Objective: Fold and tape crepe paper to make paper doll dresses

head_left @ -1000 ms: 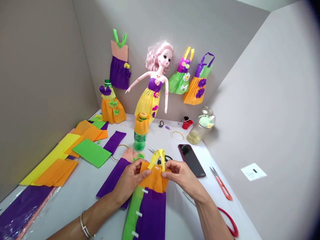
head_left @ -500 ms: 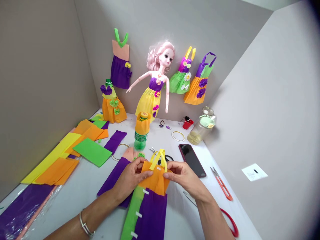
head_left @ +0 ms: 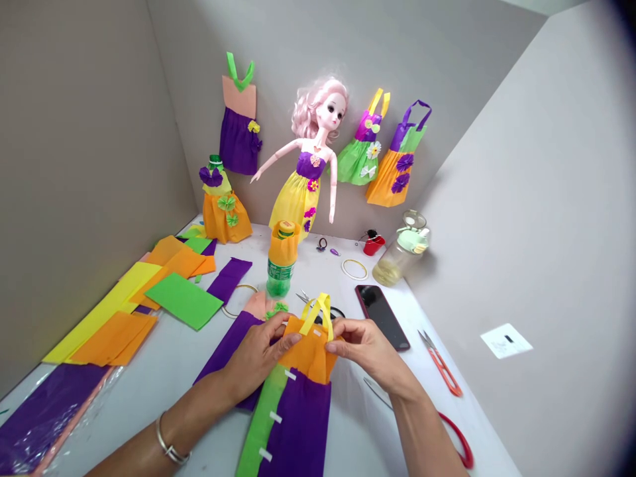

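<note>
A small doll dress [head_left: 304,411] hangs between my hands, with an orange bodice, yellow straps [head_left: 322,311] looped at the top, and a purple and green skirt. Short white strips of tape show along the seam and on the bodice. My left hand [head_left: 261,354] pinches the bodice's left upper edge. Opposite it, my right hand [head_left: 365,348] pinches the right upper edge beside a strap. Behind my left hand lies a purple and peach dress [head_left: 226,348], partly covered. Black-handled scissors [head_left: 338,313] are half hidden behind the straps.
A green bottle [head_left: 279,278] wrapped in orange stands behind my hands, before a doll [head_left: 311,165]. Coloured fabric sheets [head_left: 183,301] lie at left. To the right are a phone [head_left: 381,318], orange snips [head_left: 440,364], red-handled scissors [head_left: 460,440] and a jar [head_left: 392,265].
Both hands keep their pinch on the dress. The bodice has shifted very slightly, and the camera view has moved a little.
</note>
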Tool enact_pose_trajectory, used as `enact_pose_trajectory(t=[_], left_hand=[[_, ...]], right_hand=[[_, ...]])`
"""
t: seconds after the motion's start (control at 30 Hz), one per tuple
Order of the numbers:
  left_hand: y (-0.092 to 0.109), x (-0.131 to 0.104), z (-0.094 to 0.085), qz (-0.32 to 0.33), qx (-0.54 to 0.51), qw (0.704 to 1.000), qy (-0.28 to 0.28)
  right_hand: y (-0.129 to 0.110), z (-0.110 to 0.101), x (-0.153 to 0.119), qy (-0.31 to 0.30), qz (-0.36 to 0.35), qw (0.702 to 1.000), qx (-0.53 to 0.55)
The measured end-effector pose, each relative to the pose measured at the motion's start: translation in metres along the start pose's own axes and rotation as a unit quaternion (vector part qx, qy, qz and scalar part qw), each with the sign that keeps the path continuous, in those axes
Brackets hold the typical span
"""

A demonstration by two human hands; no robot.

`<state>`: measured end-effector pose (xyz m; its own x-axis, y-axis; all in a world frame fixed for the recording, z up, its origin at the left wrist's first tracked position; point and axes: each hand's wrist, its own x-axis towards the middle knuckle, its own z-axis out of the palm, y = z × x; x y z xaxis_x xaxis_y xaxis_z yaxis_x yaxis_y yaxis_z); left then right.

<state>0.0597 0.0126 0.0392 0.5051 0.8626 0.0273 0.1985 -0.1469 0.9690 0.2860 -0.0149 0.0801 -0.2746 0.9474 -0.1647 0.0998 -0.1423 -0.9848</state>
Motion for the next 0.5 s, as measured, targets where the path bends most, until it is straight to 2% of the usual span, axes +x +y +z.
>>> enact_pose_trajectory(t=[0.07, 0.17, 0.33, 0.5], left_hand=[[-0.0007, -0.0012, -0.0012, 0.023, 0.088, 0.996, 0.010], [-0.0029, -0.0019, -0.0023, 0.053, 0.153, 0.987, 0.009], [-0.0027, -0.0028, -0.0042, 0.080, 0.185, 0.979, 0.015], [-0.0011, -0.0027, -0.0065, 0.076, 0.194, 0.978, 0.027]], right_hand=[[0.0008, 0.0005, 0.0006, -0.006, 0.001, 1.000, 0.008], [0.0015, 0.0015, 0.0009, -0.007, 0.006, 1.000, 0.006], [0.0024, 0.0028, 0.0011, -0.010, 0.010, 1.000, -0.007], [0.0034, 0.0034, 0.0017, -0.017, 0.011, 1.000, -0.008]])
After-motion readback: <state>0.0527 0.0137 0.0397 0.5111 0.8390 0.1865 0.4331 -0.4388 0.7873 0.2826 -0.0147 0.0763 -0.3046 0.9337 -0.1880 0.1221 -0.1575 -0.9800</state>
